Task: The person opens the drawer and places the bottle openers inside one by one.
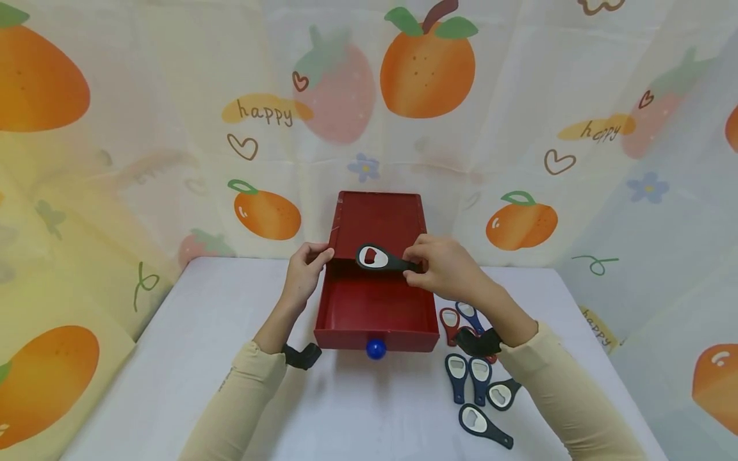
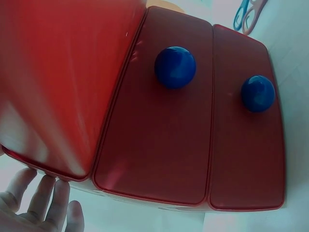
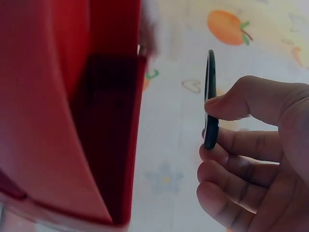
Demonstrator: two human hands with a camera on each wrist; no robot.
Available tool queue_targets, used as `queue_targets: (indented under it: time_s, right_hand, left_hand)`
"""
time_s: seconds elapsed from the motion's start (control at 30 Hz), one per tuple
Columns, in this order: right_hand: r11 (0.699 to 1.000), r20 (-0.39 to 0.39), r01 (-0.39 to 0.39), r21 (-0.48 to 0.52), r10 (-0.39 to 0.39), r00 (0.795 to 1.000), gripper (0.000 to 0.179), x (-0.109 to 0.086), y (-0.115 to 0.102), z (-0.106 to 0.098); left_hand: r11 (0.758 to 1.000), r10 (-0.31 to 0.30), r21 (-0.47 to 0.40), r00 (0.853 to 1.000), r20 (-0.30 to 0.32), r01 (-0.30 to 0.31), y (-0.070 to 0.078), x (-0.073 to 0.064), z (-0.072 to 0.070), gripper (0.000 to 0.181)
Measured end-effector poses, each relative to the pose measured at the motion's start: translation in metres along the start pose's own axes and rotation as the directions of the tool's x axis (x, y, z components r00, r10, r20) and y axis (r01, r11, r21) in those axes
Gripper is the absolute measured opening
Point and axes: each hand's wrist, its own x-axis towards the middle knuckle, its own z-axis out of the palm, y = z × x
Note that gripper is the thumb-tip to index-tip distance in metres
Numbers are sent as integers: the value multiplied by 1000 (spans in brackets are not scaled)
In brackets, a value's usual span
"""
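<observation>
My right hand pinches a dark bottle opener by its handle, thumb against fingers, above the pulled-out top drawer of a red drawer unit. In the right wrist view the bottle opener shows edge-on, beside the drawer's wall. My left hand rests against the left side of the unit; in the left wrist view, its fairly straight fingers touch that side. The drawer's inside looks bare in the head view, with a blue knob on its front.
Several bottle openers lie right of the unit, among them a red one, a blue one and a dark one. Two lower drawers with blue knobs are closed. Behind the white table hangs a fruit-print cloth.
</observation>
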Motion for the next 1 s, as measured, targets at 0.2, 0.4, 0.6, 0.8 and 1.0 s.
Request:
queue_targets:
  time_s: [0.2,0.4,0.6,0.8,1.0]
  right_hand:
    - [1000,52,24,-5,-24,998,12,8,-11,13]
    - [1000,126,10,-18,-7,992,17,12,-22,25]
    - [1000,191,-9,-11,11,982,19,11,-27,37]
    - [999,221,-22,-35,30,975,20,8,-27,51]
    - [998,276,-33,-55,47,960,17,8,-26,64]
  left_hand:
    - [1000,0,3,1000,2,0,2,-1,1,35]
    - [1000,9,10,1000,-3,-9,3,-2,0,35]
    - [1000,4,16,1000,6,-4,0,-2,0,36]
    - [1000,3,12,1000,7,-3,0,-2,1,36]
    - [1000,-1,10,1000,-8,1,1,-1,1,34]
